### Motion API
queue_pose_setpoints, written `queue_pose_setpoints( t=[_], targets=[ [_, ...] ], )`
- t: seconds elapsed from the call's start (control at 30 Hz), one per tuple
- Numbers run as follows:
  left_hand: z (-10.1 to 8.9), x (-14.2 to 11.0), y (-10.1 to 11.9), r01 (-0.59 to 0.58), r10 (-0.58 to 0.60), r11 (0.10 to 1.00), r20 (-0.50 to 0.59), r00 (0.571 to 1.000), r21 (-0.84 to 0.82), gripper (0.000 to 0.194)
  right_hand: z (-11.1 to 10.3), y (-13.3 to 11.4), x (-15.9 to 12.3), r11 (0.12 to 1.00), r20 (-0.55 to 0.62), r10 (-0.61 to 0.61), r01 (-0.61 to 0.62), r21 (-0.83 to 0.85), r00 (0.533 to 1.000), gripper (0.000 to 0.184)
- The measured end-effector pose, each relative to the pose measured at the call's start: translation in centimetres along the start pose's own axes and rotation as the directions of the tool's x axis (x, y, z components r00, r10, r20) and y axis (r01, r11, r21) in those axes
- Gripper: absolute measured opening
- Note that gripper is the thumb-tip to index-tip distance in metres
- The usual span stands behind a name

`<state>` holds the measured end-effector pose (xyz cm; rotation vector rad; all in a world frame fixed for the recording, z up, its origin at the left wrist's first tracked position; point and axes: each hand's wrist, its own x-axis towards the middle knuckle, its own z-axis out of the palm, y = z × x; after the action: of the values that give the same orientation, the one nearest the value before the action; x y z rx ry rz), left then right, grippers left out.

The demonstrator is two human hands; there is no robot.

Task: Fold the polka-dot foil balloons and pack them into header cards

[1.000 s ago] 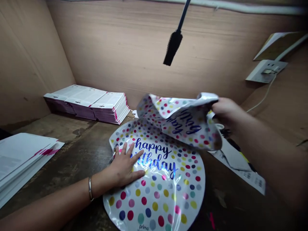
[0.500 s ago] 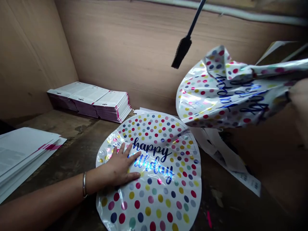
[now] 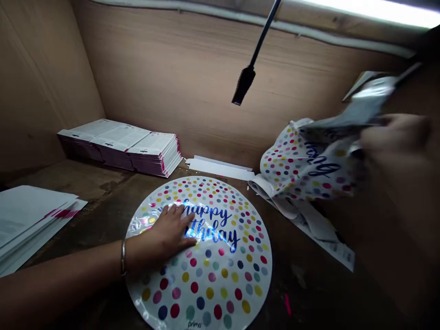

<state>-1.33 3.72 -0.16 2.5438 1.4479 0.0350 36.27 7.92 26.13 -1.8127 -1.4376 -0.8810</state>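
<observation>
A round, flat foil balloon (image 3: pixel 220 275), white with coloured dots and "happy birthday" in blue, lies on the dark table. My left hand (image 3: pixel 172 229), a bangle at its wrist, rests on the balloon's upper left with fingers spread, covering part of the lettering. At the right, my right hand (image 3: pixel 395 137) is closed around a second, crumpled balloon (image 3: pixel 292 160) with the same dots. That balloon is held up and folded over, with its silvery side partly showing. Motion smears my right hand, and its fingers are only partly visible.
Bundled printed cards (image 3: pixel 117 137) stand against the back panel. More white printed cards (image 3: pixel 34 215) lie at the left edge. White paper strips (image 3: pixel 220 167) and a curled strip (image 3: pixel 316 224) lie behind and right. A black tool (image 3: pixel 244 85) hangs from above.
My right hand has drawn the second balloon away from the lower one and crumpled it further. The lower balloon now lies flatter, with its full round edge showing. My left hand stays on it.
</observation>
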Motion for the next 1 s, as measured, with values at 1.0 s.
queue_pose_setpoints(
  t=[1.0],
  targets=[
    [0.9,-12.7,-3.6,-0.261,0.248,0.965,-0.393,0.886,0.022,0.029,-4.8,-1.3,-29.9,0.847,0.818,-0.415,-0.159,0.507,0.399,0.028]
  ],
)
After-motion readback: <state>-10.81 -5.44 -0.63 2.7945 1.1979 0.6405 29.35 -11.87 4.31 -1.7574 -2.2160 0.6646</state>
